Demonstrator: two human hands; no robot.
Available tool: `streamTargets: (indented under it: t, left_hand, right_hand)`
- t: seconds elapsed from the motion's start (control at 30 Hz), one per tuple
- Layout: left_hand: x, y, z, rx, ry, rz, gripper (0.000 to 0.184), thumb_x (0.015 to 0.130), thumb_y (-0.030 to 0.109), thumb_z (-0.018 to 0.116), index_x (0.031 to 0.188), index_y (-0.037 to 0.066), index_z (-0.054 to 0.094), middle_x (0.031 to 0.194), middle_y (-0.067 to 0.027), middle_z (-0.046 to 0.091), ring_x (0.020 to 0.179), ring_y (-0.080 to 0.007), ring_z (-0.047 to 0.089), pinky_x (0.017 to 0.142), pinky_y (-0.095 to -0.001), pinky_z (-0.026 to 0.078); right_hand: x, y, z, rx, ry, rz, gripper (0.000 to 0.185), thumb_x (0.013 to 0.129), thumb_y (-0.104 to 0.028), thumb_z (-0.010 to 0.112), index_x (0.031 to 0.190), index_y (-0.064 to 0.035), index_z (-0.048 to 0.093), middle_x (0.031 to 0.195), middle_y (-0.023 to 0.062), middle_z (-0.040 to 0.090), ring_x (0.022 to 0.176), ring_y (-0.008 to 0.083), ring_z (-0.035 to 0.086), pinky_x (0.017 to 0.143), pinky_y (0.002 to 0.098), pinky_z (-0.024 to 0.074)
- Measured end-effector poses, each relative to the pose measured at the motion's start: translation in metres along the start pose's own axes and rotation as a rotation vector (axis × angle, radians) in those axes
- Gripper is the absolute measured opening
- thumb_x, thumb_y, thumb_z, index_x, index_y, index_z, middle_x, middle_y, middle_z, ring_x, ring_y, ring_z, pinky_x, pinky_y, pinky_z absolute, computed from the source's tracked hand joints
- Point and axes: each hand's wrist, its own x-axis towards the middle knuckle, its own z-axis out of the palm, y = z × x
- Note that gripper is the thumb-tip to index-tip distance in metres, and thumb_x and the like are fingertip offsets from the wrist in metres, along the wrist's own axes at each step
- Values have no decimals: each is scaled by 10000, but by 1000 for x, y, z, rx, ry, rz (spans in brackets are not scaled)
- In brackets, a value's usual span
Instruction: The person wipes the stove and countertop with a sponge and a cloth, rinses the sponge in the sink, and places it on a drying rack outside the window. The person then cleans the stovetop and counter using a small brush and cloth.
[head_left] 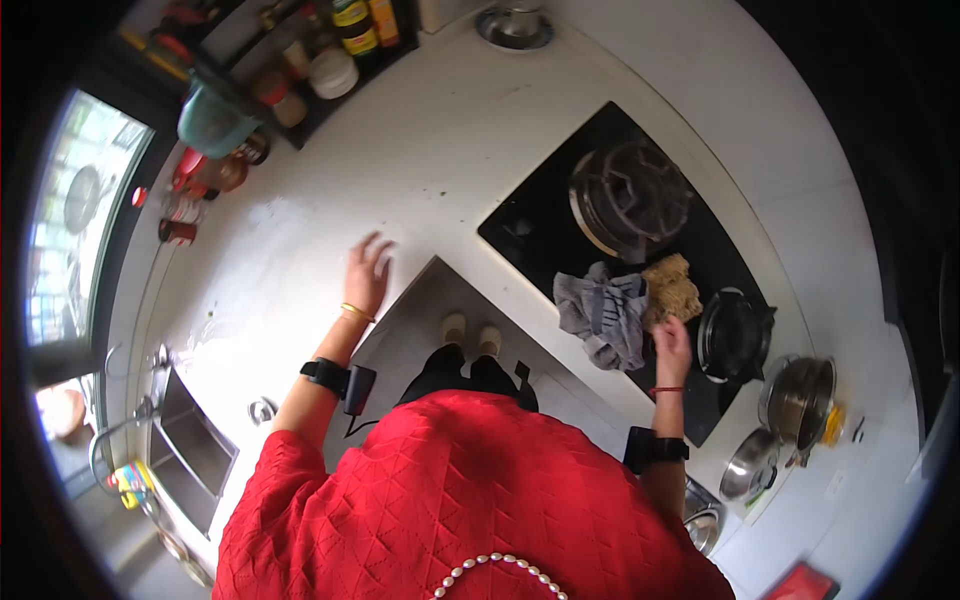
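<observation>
My left hand (367, 278) is over the pale countertop (390, 150) near its inner corner, fingers spread and holding nothing. My right hand (672, 350) is at the near edge of a crumpled brown cloth (673, 287) on the black glass hob (540, 215). Its fingers look loosely bent and apart, slightly blurred; whether they touch the cloth is hard to make out. Left of that hand, a bunched grey cloth (603, 315) hangs partly over the hob's front edge, against the brown one.
A large burner with a pan support (630, 200) stands behind the cloths; a second burner (733, 335) is to the right. Pots (798, 400) and a metal lid (750, 465) sit further right. A sink (190, 450), bottles (182, 208) and a condiment shelf (345, 75) line the left.
</observation>
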Motion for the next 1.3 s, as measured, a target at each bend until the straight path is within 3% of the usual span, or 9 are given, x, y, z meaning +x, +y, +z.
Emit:
streamTargets:
  t: [0.17, 0.37, 0.5, 0.6, 0.73, 0.93, 1.1, 1.2, 1.3]
  left_hand:
    - [-28, 54, 14, -107, -227, 293, 229, 749, 66, 556, 973, 105, 590, 1121, -126, 510, 979, -301, 505, 826, -378, 428]
    - [-33, 36, -6, -109, -183, 74, 211, 752, 102, 565, 961, 107, 589, 1081, -93, 528, 971, -273, 506, 808, -382, 430]
    - [-48, -10, -27, -49, -125, -37, 222, 746, 85, 569, 965, 105, 593, 1093, -98, 527, 974, -275, 504, 815, -378, 435]
    - [-57, -48, -44, -11, -52, -145, 260, 727, 60, 581, 984, 99, 593, 1131, -107, 507, 995, -289, 489, 846, -375, 426]
    - [-47, -85, -69, 91, -16, -190, 337, 740, 57, 575, 1072, 99, 536, 1228, -138, 422, 1067, -337, 434, 885, -400, 397]
    - [-20, -121, -54, 232, 1, -223, 547, 759, 154, 581, 1266, 124, 378, 1346, -152, 292, 1218, -353, 292, 974, -437, 295]
    - [-13, -125, -31, 303, -131, -380, 615, 789, 309, 539, 1330, 139, 303, 1407, -129, 200, 1306, -310, 148, 1047, -432, 136]
    - [-10, -126, -30, 351, -191, -420, 629, 797, 365, 495, 1342, 132, 285, 1419, -120, 179, 1320, -292, 118, 1059, -430, 91]
    - [-5, -122, -31, 410, -262, -457, 632, 788, 373, 460, 1344, 129, 284, 1423, -126, 165, 1321, -298, 110, 1065, -424, 67]
  right_hand:
    - [53, 19, 8, -542, 76, 64, 690, 758, -409, 570, 1290, -60, 304, 1184, 260, 438, 1016, 407, 493, 848, 456, 405]
    - [85, -18, 29, -910, -109, 280, 446, 749, -323, 593, 1105, -71, 498, 1007, 202, 579, 904, 336, 582, 762, 416, 474]
    - [101, 1, -6, -851, 157, 108, 301, 751, -290, 575, 1022, -162, 549, 892, 131, 629, 857, 337, 595, 723, 443, 477]
    - [95, -72, -44, -860, 318, 108, 255, 791, -236, 518, 1040, -185, 545, 930, 143, 616, 850, 343, 589, 698, 450, 472]
    - [128, -140, -50, -676, 505, -380, 289, 788, -127, 493, 1074, -137, 538, 965, 144, 606, 901, 326, 572, 728, 421, 454]
    - [217, -260, 29, -837, 339, -529, 396, 760, -60, 451, 1130, -169, 542, 1004, 134, 603, 1001, 344, 513, 827, 365, 425]
    - [296, -343, 123, -780, 237, -182, 331, 863, -265, 416, 1154, -162, 537, 1195, 130, 499, 1043, 297, 507, 872, 348, 416]
    - [379, -327, 184, -714, 167, 44, 332, 869, -311, 409, 1137, -158, 533, 1161, 61, 542, 1076, 270, 492, 878, 377, 423]
    - [457, -271, 253, -1123, -88, -96, 407, 840, -390, 447, 1139, -125, 524, 1204, 75, 512, 1144, 269, 448, 888, 378, 419]
